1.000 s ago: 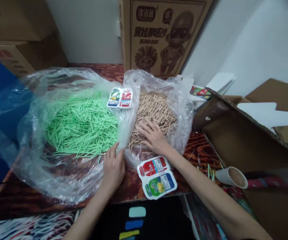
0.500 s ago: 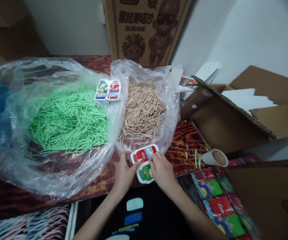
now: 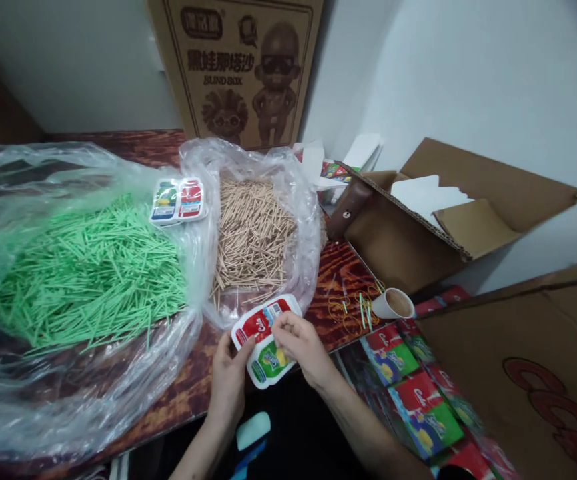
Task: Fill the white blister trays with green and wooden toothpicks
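Note:
My left hand (image 3: 229, 370) grips the left edge of a white two-part blister pack (image 3: 254, 330), its thumb on top. One half of the pack is printed red with "Cola", the other green with a lemon and "Sprite". Over the pack's right side my right hand (image 3: 302, 345) is curled, with thumb and fingers pinched together close to its surface. Whether anything small sits in that pinch is hidden. The pack is tilted over the table's front edge, just below a clear bag (image 3: 308, 267) of tan sticks (image 3: 253, 233).
A larger clear bag with green sticks (image 3: 93, 273) spreads at left. A similar pack (image 3: 178, 200) lies between the bags. On the right are a paper cup (image 3: 393, 304), rubber bands (image 3: 341, 308), an open carton (image 3: 393, 247) and stacked Cola boxes (image 3: 425, 407). Behind stands a printed carton (image 3: 238, 73).
The view has swung right, so the things on the table appear further left. My right hand has lifted slightly at the pack, uncovering more of it. My left hand keeps its grip.

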Action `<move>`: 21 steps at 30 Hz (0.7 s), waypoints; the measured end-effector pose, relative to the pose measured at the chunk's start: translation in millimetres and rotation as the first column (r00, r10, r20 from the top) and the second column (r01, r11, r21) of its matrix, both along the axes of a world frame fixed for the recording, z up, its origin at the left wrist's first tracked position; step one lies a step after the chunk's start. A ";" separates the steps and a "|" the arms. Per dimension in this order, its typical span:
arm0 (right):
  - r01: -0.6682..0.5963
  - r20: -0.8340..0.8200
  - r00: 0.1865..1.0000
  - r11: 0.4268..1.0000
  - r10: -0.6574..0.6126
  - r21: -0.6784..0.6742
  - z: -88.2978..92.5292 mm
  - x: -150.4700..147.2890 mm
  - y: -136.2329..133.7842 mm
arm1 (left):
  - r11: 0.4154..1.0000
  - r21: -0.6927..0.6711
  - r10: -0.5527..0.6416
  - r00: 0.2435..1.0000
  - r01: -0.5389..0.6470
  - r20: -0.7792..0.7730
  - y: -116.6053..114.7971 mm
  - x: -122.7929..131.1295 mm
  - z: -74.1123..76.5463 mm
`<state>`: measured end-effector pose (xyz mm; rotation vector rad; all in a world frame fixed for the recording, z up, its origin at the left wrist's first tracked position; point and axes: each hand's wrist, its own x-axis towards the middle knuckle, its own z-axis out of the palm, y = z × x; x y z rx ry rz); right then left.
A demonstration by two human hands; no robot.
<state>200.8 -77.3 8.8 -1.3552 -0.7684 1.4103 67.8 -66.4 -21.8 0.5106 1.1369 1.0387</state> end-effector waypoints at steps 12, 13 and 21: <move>0.182 0.873 0.328 0.931 -0.361 0.317 12.0 110.5 19.5 | 0.998 0.069 0.014 0.998 -0.010 -0.054 13.7 -65.3 26.3; 0.150 0.896 0.292 0.941 -0.334 0.302 15.9 113.3 21.3 | 0.988 0.151 -0.015 0.990 0.036 -0.139 14.6 -71.6 29.8; -0.666 0.833 0.508 0.713 0.219 0.219 57.1 -3.1 -0.8 | 0.413 0.325 -0.053 0.379 0.851 -0.924 14.0 -76.8 81.2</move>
